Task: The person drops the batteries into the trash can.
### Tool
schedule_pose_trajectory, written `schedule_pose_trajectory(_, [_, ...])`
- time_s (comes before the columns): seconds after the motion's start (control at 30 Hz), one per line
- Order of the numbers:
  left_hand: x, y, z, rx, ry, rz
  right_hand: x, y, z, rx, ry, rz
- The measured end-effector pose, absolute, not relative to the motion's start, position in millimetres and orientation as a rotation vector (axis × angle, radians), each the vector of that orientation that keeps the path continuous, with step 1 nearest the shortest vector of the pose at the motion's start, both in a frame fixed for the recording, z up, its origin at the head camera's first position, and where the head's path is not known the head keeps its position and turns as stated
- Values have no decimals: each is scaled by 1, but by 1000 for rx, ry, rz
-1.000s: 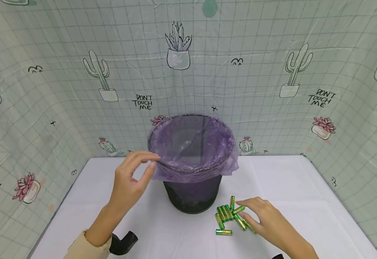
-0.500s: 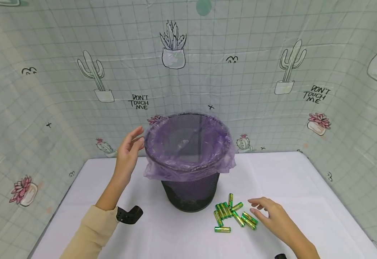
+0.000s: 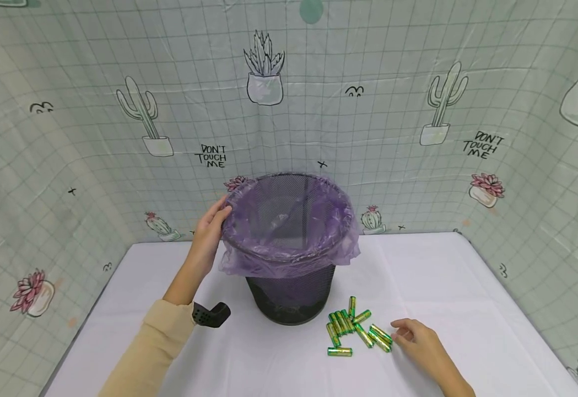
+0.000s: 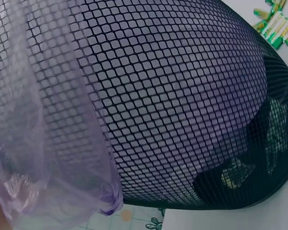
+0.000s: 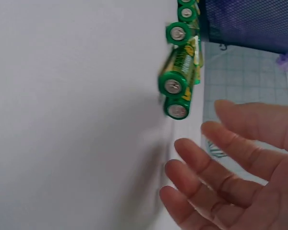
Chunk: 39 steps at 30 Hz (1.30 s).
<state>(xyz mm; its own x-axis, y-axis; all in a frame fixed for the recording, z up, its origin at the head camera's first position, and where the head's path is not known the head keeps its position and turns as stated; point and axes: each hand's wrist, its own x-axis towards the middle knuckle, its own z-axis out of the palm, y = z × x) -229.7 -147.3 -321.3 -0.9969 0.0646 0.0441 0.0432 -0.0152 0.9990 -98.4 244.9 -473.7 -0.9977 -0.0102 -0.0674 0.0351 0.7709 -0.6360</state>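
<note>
Several batteries on white cloth, bin near, gridded backdrop behind

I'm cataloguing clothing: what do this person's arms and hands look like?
On the left, a cream sleeve with a broad cuff; beside it juts a bent black piece with small holes. The left hand and right hand wear no gloves; no right sleeve shows.

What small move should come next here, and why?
Probably ease the right hand towards the nearest green batteries and pinch one: the right wrist view shows that hand open, empty and just short of them, while the left hand is already at the rim of the bin.
</note>
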Motion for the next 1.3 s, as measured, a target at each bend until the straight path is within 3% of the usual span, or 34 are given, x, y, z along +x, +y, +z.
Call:
schedule_pose_trajectory(0.37, [-235,-140,-326,112,2352,2160,-99,245,-493,205,2812,-1087])
schedule_pose_trajectory(1.3, [-236,-138,-331,143,2344,2244,-98,237,-479,205,2874,-1114])
